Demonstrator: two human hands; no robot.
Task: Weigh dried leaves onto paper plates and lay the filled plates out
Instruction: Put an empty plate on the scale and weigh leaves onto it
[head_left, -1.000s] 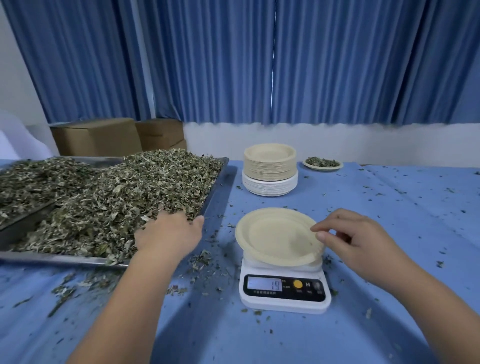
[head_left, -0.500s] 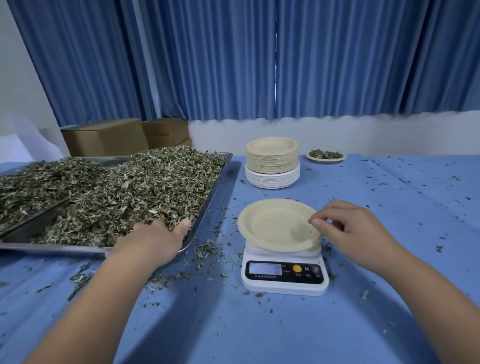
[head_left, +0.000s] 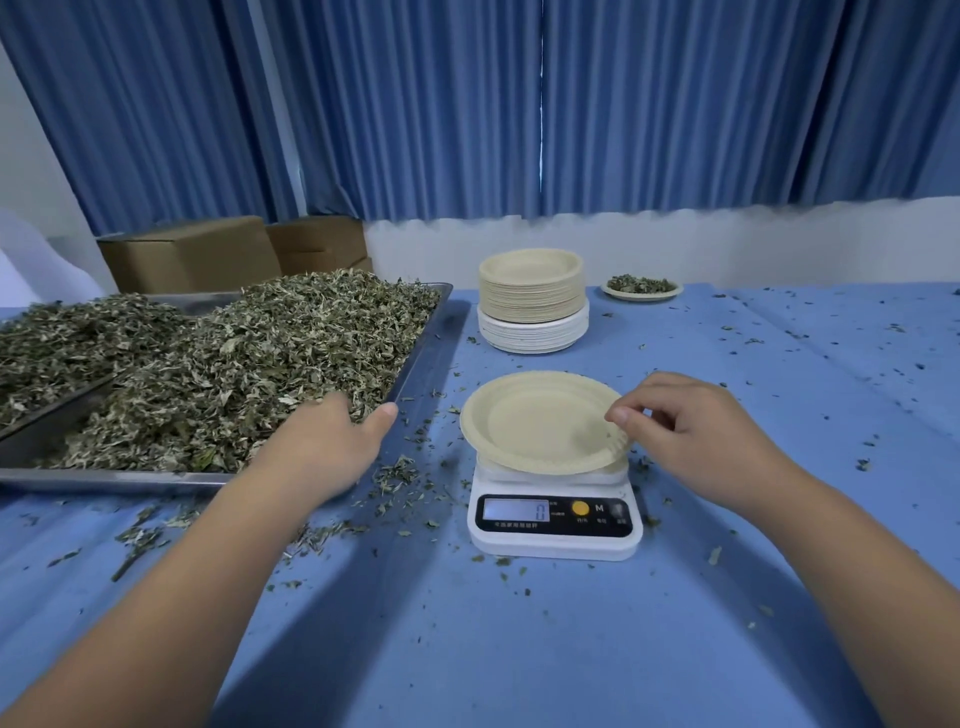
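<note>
Head view: empty plate (head_left: 540, 423) sat on scale (head_left: 553, 525), reading zero; right hand (head_left: 696, 431) pinched its rim. Left hand (head_left: 327, 441) lay in leaves (head_left: 234, 364), grip hidden. One filled plate (head_left: 642, 287) laid out; this one not yet filled.

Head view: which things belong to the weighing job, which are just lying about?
Job: dried green leaves in steel tray; empty beige paper plate on white digital scale; stacked spare paper plates; far leaf-filled paper plate.
Lying about: brown cardboard boxes; blue curtains; scattered leaf crumbs.
</note>
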